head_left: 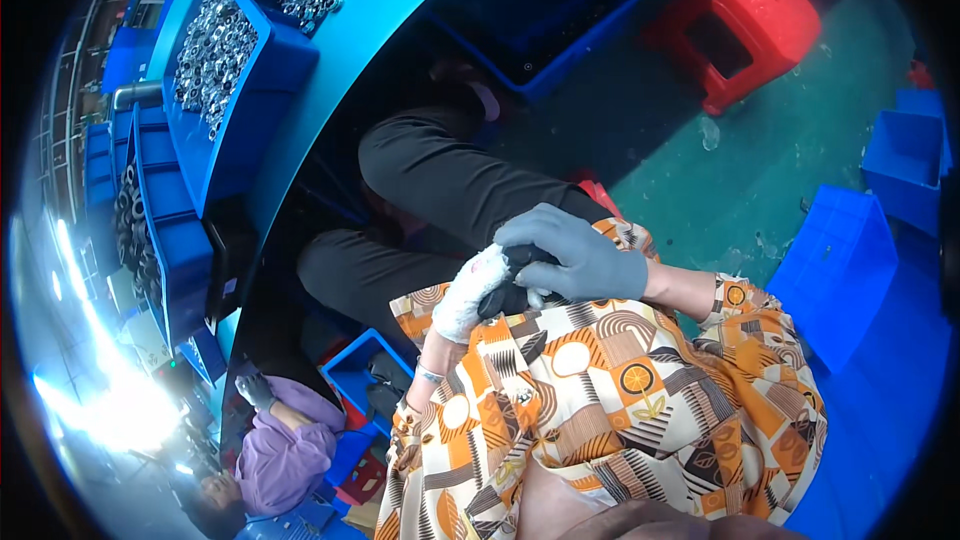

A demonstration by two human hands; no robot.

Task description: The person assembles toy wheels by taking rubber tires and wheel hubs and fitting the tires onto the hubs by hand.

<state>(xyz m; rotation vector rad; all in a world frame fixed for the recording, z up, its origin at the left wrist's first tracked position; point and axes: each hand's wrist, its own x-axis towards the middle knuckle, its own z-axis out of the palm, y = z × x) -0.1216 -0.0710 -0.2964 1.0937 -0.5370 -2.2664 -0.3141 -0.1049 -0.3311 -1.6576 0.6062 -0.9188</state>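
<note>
white-gloved left hand (466, 297) and gray-gloved right hand (577, 252) meet before the patterned shirt (640, 380). dark material (518, 258) sits between them; whether either hand grips it cannot be determined.

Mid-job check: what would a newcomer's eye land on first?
Probably the red stool at upper right, or the white glare at lower left. Next, the grey-gloved right hand and white-gloved left hand, together near centre; shiny metal parts fill a blue bin, upper left.
</note>
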